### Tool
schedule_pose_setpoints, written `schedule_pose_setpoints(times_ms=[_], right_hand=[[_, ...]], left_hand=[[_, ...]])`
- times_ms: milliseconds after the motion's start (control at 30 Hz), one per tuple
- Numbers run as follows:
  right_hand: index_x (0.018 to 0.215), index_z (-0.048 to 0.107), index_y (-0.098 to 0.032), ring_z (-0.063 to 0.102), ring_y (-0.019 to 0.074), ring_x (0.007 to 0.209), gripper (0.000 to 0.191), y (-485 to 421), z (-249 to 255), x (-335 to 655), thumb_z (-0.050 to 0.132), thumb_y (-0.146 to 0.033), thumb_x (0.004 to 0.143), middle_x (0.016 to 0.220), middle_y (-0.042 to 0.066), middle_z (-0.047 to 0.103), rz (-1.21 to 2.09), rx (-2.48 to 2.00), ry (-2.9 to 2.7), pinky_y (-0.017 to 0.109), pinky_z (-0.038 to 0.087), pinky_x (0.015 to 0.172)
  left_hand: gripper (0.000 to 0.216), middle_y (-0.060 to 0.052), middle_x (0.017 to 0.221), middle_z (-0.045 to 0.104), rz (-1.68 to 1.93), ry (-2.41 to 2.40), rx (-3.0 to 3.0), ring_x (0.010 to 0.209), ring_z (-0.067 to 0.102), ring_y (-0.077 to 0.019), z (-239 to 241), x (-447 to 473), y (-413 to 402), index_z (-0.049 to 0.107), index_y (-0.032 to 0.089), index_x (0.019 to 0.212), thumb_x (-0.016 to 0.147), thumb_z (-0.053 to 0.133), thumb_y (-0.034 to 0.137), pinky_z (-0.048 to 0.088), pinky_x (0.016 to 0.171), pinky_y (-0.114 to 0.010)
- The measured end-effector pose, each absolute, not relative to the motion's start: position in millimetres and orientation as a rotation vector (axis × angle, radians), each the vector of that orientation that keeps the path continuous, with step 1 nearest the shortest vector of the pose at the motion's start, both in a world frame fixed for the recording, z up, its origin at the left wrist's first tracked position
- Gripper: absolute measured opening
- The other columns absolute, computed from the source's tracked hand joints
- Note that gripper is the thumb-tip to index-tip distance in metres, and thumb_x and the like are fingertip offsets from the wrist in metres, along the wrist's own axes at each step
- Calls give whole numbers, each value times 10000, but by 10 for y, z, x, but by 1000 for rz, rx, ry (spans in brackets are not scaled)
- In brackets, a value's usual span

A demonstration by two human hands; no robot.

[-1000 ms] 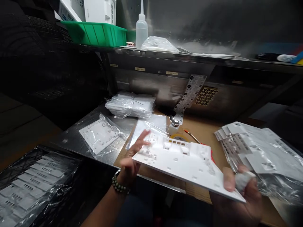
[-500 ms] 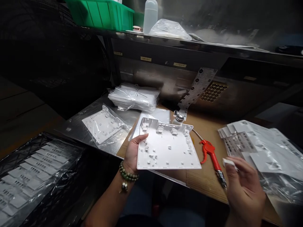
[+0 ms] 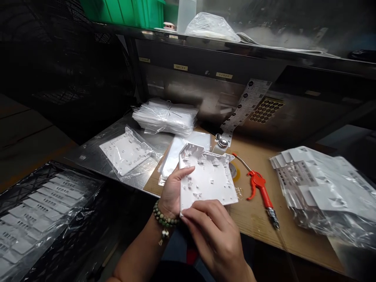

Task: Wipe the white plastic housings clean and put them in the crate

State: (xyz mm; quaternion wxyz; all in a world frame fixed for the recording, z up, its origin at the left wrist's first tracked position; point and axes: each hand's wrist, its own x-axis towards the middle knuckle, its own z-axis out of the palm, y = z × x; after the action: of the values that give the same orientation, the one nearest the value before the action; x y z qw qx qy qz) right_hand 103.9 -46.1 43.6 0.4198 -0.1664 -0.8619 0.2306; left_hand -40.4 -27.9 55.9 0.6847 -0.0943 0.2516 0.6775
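My left hand (image 3: pixel 173 190) grips a white plastic panel (image 3: pixel 207 174) by its left side, thumb on the inner face. The panel is tilted, its clips and raised posts facing me. My right hand (image 3: pixel 216 231) is closed in a pinch at the panel's near left corner. The small white wad of cloth or paper seen in that hand half a second ago is now hidden by the fingers. Just beyond the panel lie flat clear bags (image 3: pixel 173 156) and a small metal-topped dispenser bottle (image 3: pixel 222 145).
A bagged white panel (image 3: pixel 125 152) lies left, a bundle of plastic bags (image 3: pixel 166 115) behind it. To the right are a red air blow gun (image 3: pixel 260 188) and stacked bagged panels (image 3: pixel 329 188). A black crate (image 3: pixel 53 211) holds more bagged panels. A green bin (image 3: pixel 126 13) stands overhead.
My right hand has moved left from beside the blow gun to the panel's near corner. The panel has been turned and tilted in my left hand.
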Motion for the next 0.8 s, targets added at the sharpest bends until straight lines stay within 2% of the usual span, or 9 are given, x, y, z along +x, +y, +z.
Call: schedule_pose_setpoints(times_ms=[267, 433, 567, 700, 800], right_hand=[[1106, 695, -140, 622, 188, 892, 274, -482, 424, 994, 680, 14, 880, 974, 89, 700, 546, -479, -2065, 320, 553, 784], [1084, 702, -137, 621, 175, 871, 259, -444, 404, 1137, 679, 19, 878, 949, 74, 696, 529, -453, -2133, 302, 546, 781], [1089, 723, -189, 654, 179, 974, 245, -202, 292, 1544, 700, -39, 897, 1030, 67, 691, 487, -702, -1974, 308, 532, 872], [1023, 758, -238, 682, 198, 969, 169, 52, 165, 1967, 746, -131, 892, 1015, 45, 714, 340, -952, -1683, 333, 530, 865], [1025, 757, -253, 679, 198, 973, 181, 67, 123, 2116, 732, -122, 901, 1024, 37, 711, 288, -983, -1721, 347, 528, 887]], left_hand=[[625, -124, 1164, 775, 1645, 621, -70, 1001, 761, -317, 536, -364, -277, 516, 154, 1467, 858, 573, 27, 530, 1045, -494], [589, -164, 1175, 769, 1577, 629, -124, 1026, 756, -341, 503, -438, -259, 505, 101, 1471, 884, 526, 64, 524, 1052, -531], [625, -196, 1235, 744, 1521, 596, -98, 1115, 722, -380, 446, -614, -277, 468, 83, 1497, 876, 542, 111, 485, 1084, -589], [682, -221, 1339, 687, 1474, 478, -25, 1249, 639, -408, 332, -862, -364, 371, 60, 1553, 889, 492, 157, 398, 1140, -636], [700, -168, 1426, 637, 1428, 252, 112, 1368, 529, -392, 188, -1035, -435, 301, 109, 1595, 917, 454, 195, 310, 1182, -645]])
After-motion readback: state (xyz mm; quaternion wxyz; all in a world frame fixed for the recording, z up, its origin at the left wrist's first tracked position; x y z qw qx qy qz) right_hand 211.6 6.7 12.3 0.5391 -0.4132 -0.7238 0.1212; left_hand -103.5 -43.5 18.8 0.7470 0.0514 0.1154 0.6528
